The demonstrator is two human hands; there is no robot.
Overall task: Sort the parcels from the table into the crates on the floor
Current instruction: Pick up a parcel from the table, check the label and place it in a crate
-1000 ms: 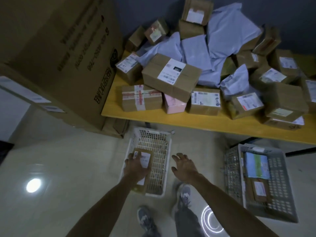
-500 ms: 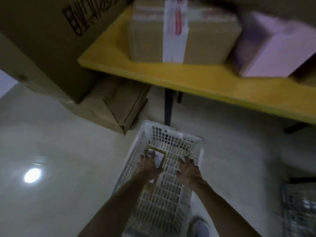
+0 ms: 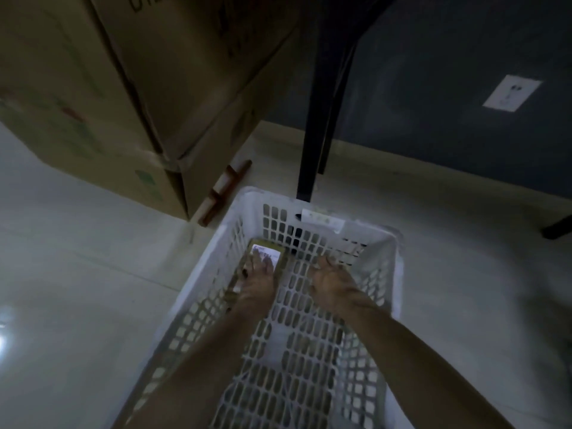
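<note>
Floor-level white crate (image 3: 394, 267): left hand (image 3: 258, 281) flat on parcel (image 3: 278, 258) at 10 o'clock, right hand (image 3: 329, 281) loose, empty. Risk: parcel tips against the wall on release.

You are looking at a dim, bluish, underexposed picture. The white perforated plastic crate (image 3: 393, 274) is the brightest thing, its far rim nearly washed out. A glare spot burns on the glossy pale floor (image 3: 62, 289) at your left edge. The stacked brown cardboard boxes (image 3: 173, 75) bow with wide-angle distortion. Your hands look softly blurred.
</note>
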